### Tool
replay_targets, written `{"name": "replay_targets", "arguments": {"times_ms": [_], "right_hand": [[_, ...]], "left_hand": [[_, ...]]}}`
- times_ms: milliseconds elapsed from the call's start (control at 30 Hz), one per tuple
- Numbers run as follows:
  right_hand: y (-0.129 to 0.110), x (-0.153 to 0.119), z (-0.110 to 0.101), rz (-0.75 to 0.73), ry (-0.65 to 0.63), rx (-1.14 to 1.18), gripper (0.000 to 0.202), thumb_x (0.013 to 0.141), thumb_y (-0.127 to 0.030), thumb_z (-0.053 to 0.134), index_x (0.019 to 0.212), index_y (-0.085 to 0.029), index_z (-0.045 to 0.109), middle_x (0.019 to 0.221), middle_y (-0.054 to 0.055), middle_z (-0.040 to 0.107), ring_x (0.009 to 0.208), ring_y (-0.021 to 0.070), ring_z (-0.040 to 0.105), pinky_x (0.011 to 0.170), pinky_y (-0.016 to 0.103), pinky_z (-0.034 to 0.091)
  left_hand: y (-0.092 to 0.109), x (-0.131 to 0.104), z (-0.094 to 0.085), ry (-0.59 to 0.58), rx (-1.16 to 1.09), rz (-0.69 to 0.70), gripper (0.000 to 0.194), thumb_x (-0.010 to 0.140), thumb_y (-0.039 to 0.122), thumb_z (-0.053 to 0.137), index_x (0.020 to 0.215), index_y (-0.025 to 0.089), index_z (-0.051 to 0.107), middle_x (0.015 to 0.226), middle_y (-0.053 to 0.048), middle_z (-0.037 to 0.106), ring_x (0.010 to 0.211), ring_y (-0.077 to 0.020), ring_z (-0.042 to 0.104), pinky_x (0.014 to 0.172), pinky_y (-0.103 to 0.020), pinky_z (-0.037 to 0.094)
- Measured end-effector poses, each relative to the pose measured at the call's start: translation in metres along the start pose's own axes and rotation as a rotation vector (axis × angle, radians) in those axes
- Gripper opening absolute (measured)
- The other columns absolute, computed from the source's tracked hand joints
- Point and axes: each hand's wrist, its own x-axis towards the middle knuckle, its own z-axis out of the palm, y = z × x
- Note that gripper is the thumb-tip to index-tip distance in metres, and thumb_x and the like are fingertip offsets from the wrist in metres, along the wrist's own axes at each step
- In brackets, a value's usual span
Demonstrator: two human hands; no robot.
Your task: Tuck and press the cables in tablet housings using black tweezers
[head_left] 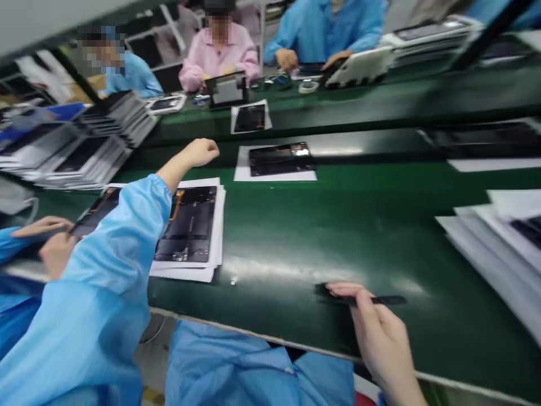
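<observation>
My left hand is stretched out above the table with its fingers curled in; anything inside them is hidden. Under my left forearm lies a dark device panel with an orange flex strip, on stacked white sheets. Another dark panel, resting on a white sheet, is to the right of that hand. Close to the table's front edge, my right hand is closed around a thin black hand tool, its tip blurred and pointing left.
A co-worker's hands hold a dark panel at the left. White-backed stacks stand at the back left and right. Across the green table, a raised shelf carries more panels, with several people behind it.
</observation>
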Motion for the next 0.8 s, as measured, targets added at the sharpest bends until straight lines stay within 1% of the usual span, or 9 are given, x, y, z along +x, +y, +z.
{"name": "replay_targets", "arguments": {"times_ms": [67, 133, 200, 267, 367, 500, 667, 733, 800], "right_hand": [[-0.003, 0.001, 0.001, -0.033, 0.009, -0.083, 0.061, 0.097, -0.079, 0.067, 0.076, -0.024, 0.084, 0.091, 0.012, 0.084, 0.092, 0.0263, 0.082, 0.094, 0.037, 0.069], [-0.009, 0.002, 0.005, -0.062, -0.007, -0.118, 0.061, 0.102, -0.076, 0.063, 0.077, -0.024, 0.083, 0.09, 0.01, 0.084, 0.09, 0.0225, 0.082, 0.09, 0.031, 0.067], [-0.015, 0.0, 0.007, -0.091, -0.01, -0.112, 0.058, 0.105, -0.071, 0.062, 0.078, -0.024, 0.083, 0.089, 0.008, 0.084, 0.089, 0.0184, 0.082, 0.089, 0.024, 0.065], [-0.017, -0.001, 0.006, -0.11, -0.005, -0.085, 0.055, 0.107, -0.066, 0.062, 0.077, -0.024, 0.082, 0.088, 0.006, 0.084, 0.087, 0.0157, 0.082, 0.087, 0.018, 0.064], [-0.018, 0.0, 0.003, -0.109, 0.007, -0.045, 0.054, 0.109, -0.063, 0.062, 0.076, -0.025, 0.081, 0.085, 0.005, 0.083, 0.086, 0.0134, 0.082, 0.085, 0.014, 0.063], [-0.017, 0.004, 0.002, -0.086, 0.015, -0.003, 0.052, 0.11, -0.06, 0.061, 0.078, -0.025, 0.082, 0.086, 0.004, 0.082, 0.086, 0.0126, 0.082, 0.086, 0.012, 0.062], [-0.015, 0.004, 0.0, -0.059, 0.006, -0.016, 0.054, 0.109, -0.061, 0.061, 0.076, -0.024, 0.082, 0.084, 0.006, 0.082, 0.085, 0.017, 0.081, 0.083, 0.02, 0.064], [-0.012, 0.003, -0.001, -0.023, 0.011, -0.013, 0.054, 0.108, -0.063, 0.062, 0.076, -0.024, 0.082, 0.085, 0.007, 0.081, 0.086, 0.0192, 0.081, 0.084, 0.024, 0.064], [-0.009, 0.001, -0.002, 0.022, 0.017, -0.001, 0.055, 0.106, -0.066, 0.062, 0.077, -0.024, 0.082, 0.087, 0.008, 0.081, 0.088, 0.021, 0.08, 0.086, 0.028, 0.064]], "left_hand": [[0.032, 0.039, 0.021, -0.017, 0.019, 0.079, 0.04, 0.108, 0.045, 0.072, 0.134, 0.015, 0.07, 0.14, -0.012, 0.069, 0.132, -0.0277, 0.067, 0.118, -0.052, 0.059], [0.062, 0.072, 0.04, -0.03, 0.045, 0.115, 0.042, 0.108, 0.045, 0.072, 0.138, 0.016, 0.069, 0.144, -0.012, 0.067, 0.134, -0.028, 0.067, 0.117, -0.052, 0.059], [0.082, 0.099, 0.055, -0.03, 0.084, 0.104, 0.046, 0.107, 0.045, 0.073, 0.143, 0.017, 0.066, 0.148, -0.013, 0.065, 0.135, -0.0287, 0.066, 0.117, -0.053, 0.059], [0.093, 0.12, 0.063, -0.033, 0.126, 0.08, 0.049, 0.107, 0.045, 0.074, 0.146, 0.017, 0.064, 0.15, -0.014, 0.063, 0.137, -0.0296, 0.065, 0.118, -0.054, 0.059], [0.097, 0.142, 0.066, -0.088, 0.171, 0.08, 0.048, 0.107, 0.044, 0.074, 0.146, 0.017, 0.064, 0.15, -0.014, 0.063, 0.136, -0.0291, 0.065, 0.117, -0.053, 0.059], [0.092, 0.158, 0.065, -0.186, 0.222, 0.067, 0.046, 0.106, 0.045, 0.075, 0.141, 0.017, 0.067, 0.145, -0.012, 0.066, 0.133, -0.0283, 0.067, 0.115, -0.051, 0.06], [0.084, 0.16, 0.062, -0.264, 0.253, 0.025, 0.042, 0.106, 0.046, 0.075, 0.135, 0.016, 0.07, 0.137, -0.011, 0.069, 0.127, -0.0269, 0.07, 0.112, -0.048, 0.062], [0.082, 0.157, 0.056, -0.265, 0.256, 0.03, 0.042, 0.106, 0.045, 0.075, 0.135, 0.015, 0.07, 0.137, -0.011, 0.07, 0.127, -0.0267, 0.07, 0.111, -0.048, 0.062], [0.081, 0.152, 0.045, -0.247, 0.261, 0.046, 0.041, 0.106, 0.044, 0.074, 0.135, 0.015, 0.069, 0.138, -0.011, 0.069, 0.128, -0.0269, 0.069, 0.113, -0.049, 0.062]]}}
